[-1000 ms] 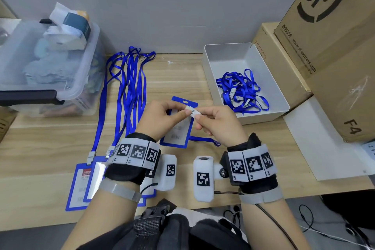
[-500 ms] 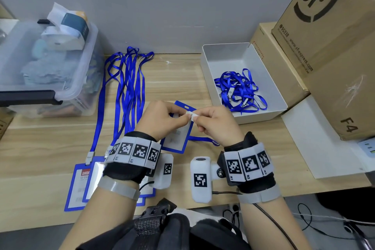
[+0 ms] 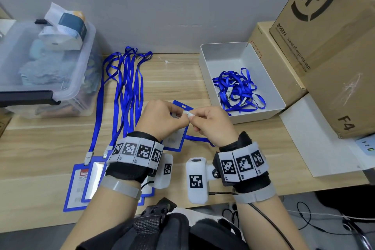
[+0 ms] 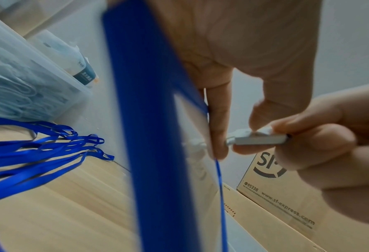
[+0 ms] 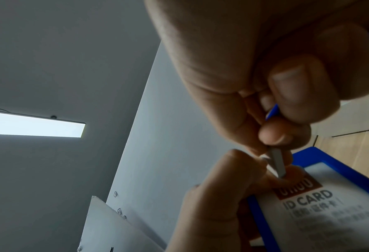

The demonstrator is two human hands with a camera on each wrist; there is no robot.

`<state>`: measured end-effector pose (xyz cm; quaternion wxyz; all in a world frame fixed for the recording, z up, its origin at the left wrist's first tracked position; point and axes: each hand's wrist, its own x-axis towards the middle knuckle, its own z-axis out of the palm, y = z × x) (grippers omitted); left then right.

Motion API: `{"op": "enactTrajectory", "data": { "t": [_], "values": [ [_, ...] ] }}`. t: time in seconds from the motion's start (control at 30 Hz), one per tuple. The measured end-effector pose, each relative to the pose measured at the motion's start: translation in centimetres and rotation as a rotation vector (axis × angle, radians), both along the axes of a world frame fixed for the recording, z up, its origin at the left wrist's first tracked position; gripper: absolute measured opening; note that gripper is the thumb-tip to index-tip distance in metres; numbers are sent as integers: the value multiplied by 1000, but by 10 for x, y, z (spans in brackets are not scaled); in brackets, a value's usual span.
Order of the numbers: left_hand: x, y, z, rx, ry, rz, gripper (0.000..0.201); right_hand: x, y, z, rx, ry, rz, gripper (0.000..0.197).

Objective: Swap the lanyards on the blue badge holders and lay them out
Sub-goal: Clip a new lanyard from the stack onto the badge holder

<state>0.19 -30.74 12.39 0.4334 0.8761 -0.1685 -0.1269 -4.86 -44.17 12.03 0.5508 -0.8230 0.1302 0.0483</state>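
The right hand [image 3: 213, 126] pinched the lanyard clip [image 3: 189, 114] at the badge holder [image 3: 176, 138], itself clamped in the left hand [image 3: 160, 119]. At seven o'clock lay finished holders [image 3: 85, 184], count unclear under the wrist; at one o'clock, one white tray [image 3: 229, 57].

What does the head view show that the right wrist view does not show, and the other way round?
Only the head view shows the white tray of tangled lanyards, the finished badges laid out at the left, and both wrists. Only the right wrist view shows the words ID CARD on the held badge and a ceiling light. Both show the left hand holding the badge and the right hand pinching the clip.
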Motion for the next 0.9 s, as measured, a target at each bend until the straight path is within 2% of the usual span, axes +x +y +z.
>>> {"op": "enactTrajectory", "data": {
  "t": [0.1, 0.2, 0.27, 0.37, 0.6, 0.9],
  "values": [
    [0, 0, -2, 11, -5, -9, 24, 0, 0, -1, 3, 6, 2, 20],
    [4, 3, -6, -22, -17, 29, 32, 0, -1, -2, 29, 18, -20, 19],
    [4, 3, -6, -27, -8, 39, 30, 1, -3, -2, 42, 25, -33, 21],
    [3, 3, -4, -1, 12, -17, 14, 1, -5, -1, 43, 32, -24, 21],
    [8, 6, -8, -26, 69, -89, 14, -1, -10, -1, 70, 41, -29, 20],
    [4, 4, -8, -69, 53, -73, 12, -4, -10, 2, 117, 21, -29, 19]
  ]
}}
